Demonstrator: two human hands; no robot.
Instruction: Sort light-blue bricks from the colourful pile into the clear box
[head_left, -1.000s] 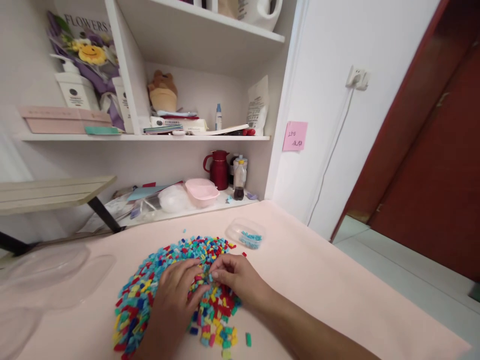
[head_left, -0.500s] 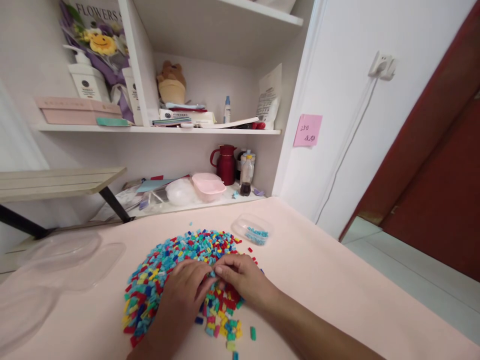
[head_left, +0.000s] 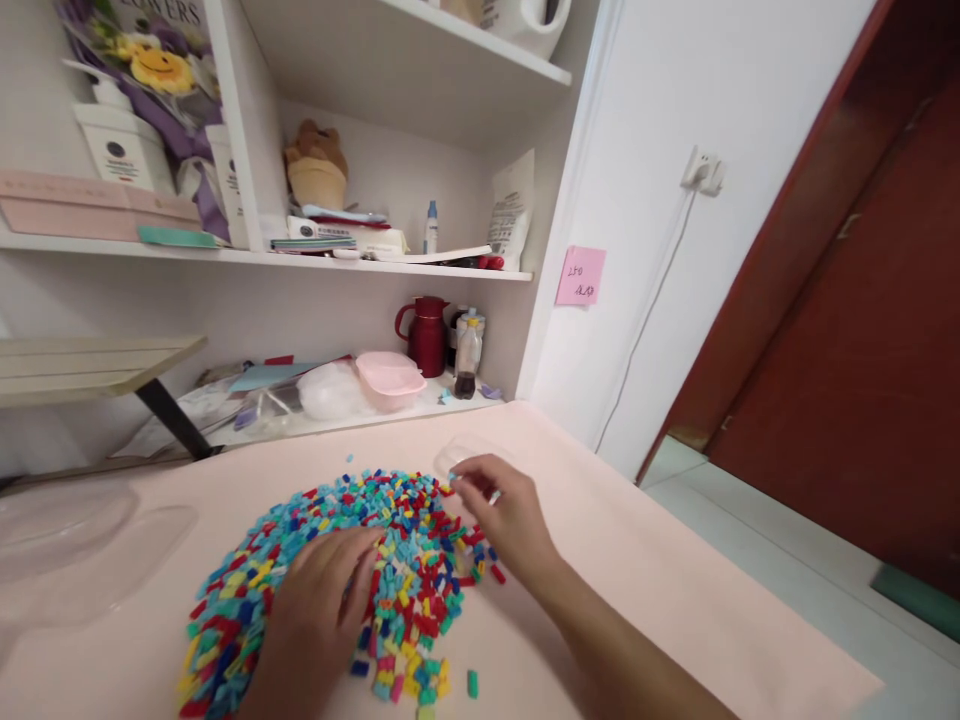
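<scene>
A wide heap of small coloured building bricks [head_left: 409, 560] covers the pink tabletop before me. My left hand [head_left: 319, 590] rests over the heap's left-middle part, fingers loosely stretched with the thumb a little apart. Nothing shows in its grasp. Past the heap's right edge, my right hand [head_left: 510, 505] is raised with thumb and fingertips pinched on a tiny light blue brick [head_left: 453, 478], mostly covered by the fingers. Just behind those fingers lies a clear plastic container [head_left: 469, 447]; the hand hides most of it and its contents.
Clear plastic lids or tubs [head_left: 120, 560] lie at the left. Behind the table, a shelf carries a pink container [head_left: 390, 380], a red jug [head_left: 427, 338] and a bottle of dark liquid [head_left: 466, 362]. A small wooden stand [head_left: 90, 365] is at left.
My right hand has left my left hand's fingertips and gone up and right to the clear container. My left hand stays at the heap. The view has swung to the right.
</scene>
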